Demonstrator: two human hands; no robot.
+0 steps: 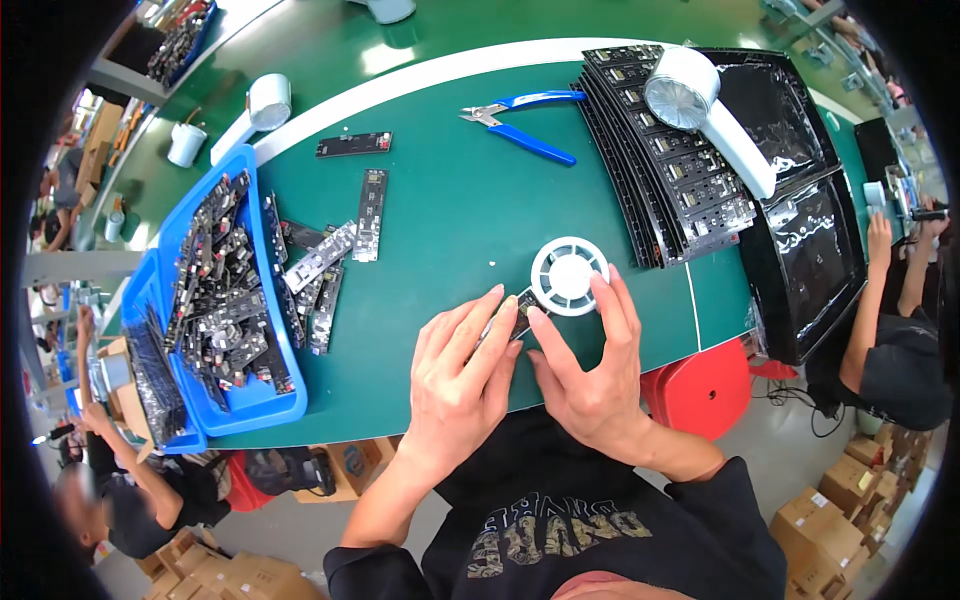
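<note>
A small dark circuit board (523, 316) is pinched in my left hand (455, 380), its fingers closed along it and covering much of its length. My right hand (598, 385) is bent around the same board, with the index fingertip on its upper end. Other fingers of that hand rest on the rim of a white round spoked fan part (570, 276), which lies on the green table (430, 220) against the board's end. The contact between board and fan part is partly hidden by my fingers.
At left, blue bins (290, 405) hold many circuit boards, with several loose boards (370, 215) beside them. Blue-handled cutters (535, 142) lie far off. Stacked board panels (690, 185) carry a white handheld fan (735, 150), next to black trays (800, 260). People work on both sides.
</note>
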